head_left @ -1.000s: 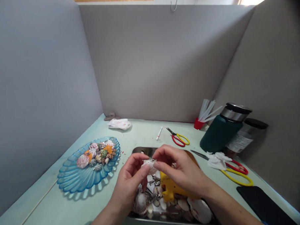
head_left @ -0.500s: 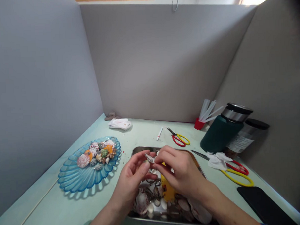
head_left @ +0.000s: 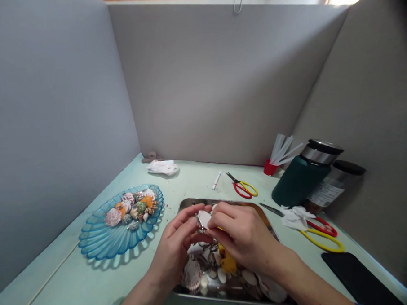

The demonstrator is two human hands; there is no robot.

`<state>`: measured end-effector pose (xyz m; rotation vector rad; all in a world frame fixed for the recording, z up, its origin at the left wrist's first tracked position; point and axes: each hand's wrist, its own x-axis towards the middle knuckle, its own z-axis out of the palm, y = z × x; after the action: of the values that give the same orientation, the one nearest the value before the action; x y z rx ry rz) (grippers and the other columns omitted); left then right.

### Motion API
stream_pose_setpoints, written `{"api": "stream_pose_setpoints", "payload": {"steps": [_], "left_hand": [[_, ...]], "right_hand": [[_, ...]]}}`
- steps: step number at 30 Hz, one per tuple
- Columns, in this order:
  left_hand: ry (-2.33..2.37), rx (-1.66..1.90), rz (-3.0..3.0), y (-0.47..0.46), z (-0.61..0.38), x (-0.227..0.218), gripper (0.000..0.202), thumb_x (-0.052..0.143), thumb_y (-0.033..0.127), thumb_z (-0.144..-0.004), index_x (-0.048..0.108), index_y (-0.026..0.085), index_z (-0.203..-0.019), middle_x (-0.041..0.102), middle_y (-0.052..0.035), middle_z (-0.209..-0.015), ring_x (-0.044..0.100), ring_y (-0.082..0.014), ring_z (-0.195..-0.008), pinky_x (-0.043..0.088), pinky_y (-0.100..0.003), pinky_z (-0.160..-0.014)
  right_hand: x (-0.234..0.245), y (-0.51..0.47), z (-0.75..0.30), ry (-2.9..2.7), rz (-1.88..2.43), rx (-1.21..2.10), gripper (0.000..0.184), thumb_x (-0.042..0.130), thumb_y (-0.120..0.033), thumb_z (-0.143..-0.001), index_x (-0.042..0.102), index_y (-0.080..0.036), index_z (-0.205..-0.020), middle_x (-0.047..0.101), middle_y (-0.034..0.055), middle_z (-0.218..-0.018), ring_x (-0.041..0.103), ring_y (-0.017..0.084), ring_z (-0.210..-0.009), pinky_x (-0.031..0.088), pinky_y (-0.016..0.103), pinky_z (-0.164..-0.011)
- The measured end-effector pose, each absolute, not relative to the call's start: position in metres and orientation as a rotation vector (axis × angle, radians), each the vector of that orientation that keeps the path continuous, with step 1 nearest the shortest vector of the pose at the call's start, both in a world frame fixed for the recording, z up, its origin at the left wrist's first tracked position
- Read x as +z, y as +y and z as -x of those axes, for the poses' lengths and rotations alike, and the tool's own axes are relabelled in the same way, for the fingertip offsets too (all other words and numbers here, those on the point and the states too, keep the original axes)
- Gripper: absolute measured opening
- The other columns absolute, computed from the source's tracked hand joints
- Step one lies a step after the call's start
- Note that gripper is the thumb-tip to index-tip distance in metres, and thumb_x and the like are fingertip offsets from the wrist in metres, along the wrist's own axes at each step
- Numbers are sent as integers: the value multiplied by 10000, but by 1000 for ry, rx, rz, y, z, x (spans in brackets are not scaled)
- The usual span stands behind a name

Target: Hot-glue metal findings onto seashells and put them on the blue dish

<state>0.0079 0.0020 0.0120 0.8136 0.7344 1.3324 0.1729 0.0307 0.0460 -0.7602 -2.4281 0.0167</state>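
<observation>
My left hand (head_left: pixel 175 243) and my right hand (head_left: pixel 242 234) meet above a metal tray (head_left: pixel 188 202) and pinch a small white seashell (head_left: pixel 203 218) between their fingertips. A bit of metal shows at the shell's left edge. Both hands are closed on it. Under them the tray holds several loose seashells (head_left: pixel 191 274) and a yellow object (head_left: pixel 228 261), partly hidden by my right hand.
A blue glass plate (head_left: pixel 102 240) with several coloured shells (head_left: pixel 135 208) lies at the left. Small scissors (head_left: pixel 243 187), a white marker (head_left: pixel 217 180), a red cup of sticks (head_left: pixel 270 166), a green flask (head_left: pixel 300 175), a jar (head_left: pixel 329 185), large scissors with tissue (head_left: pixel 315 231) and a black phone (head_left: pixel 357 280) stand right.
Both hands turned the shell between the fingers: first held flat, then edge-on, now its white face shows. They dropped slightly closer together over the tray.
</observation>
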Motion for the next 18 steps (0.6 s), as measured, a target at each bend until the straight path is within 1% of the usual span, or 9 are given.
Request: {"api": "stream_pose_setpoints", "payload": {"steps": [2,8,11,13,15,18], "left_hand": [[732,1337,-812,2,-8,12,235,562,213,-835,659,164,-1043,627,-86,-1115,626,-159,-785,519,-300,-722],[714,1346,-807,5,-8,12,223,555,200,-841,647,168,-1042,634,-84,-1101,605,-176,-864,524,-293,-709],[708,1350,-803,5,-7,13,217,549,205,-848,631,169,-1046,618,-93,-1137,594,-192,-914,522,-300,-716],[696,1351,-818,4,-7,13,216,541,216,-855,620,167,-1050,609,-98,-1142,597,-187,-898,521,-300,-708],[686,1354,-842,4,-8,12,214,543,231,-857,614,164,-1047,612,-96,-1116,604,-174,-846,520,-294,-678],[690,1369,-886,3,-9,10,199,588,243,-832,608,165,-1013,643,-64,-943,612,-160,-755,518,-287,-629]], "right_hand": [[46,31,-173,-2440,757,4,139,475,-165,-880,543,-167,-758,578,27,-775,545,138,-702,376,238,-615],[46,31,-171,-2435,739,-47,189,466,-215,-903,540,-167,-735,577,21,-745,512,131,-650,344,245,-580],[45,30,-171,-2416,743,-30,175,476,-194,-891,549,-165,-735,571,18,-728,501,128,-634,336,249,-573],[45,30,-172,-2385,747,52,156,488,-183,-884,565,-163,-749,569,17,-723,505,126,-637,345,247,-583],[48,29,-172,-2304,770,213,141,501,-189,-887,581,-164,-773,578,14,-729,520,121,-651,366,238,-606],[53,29,-173,-2136,866,493,137,531,-219,-888,595,-175,-776,592,-7,-706,525,104,-632,379,215,-606]]}}
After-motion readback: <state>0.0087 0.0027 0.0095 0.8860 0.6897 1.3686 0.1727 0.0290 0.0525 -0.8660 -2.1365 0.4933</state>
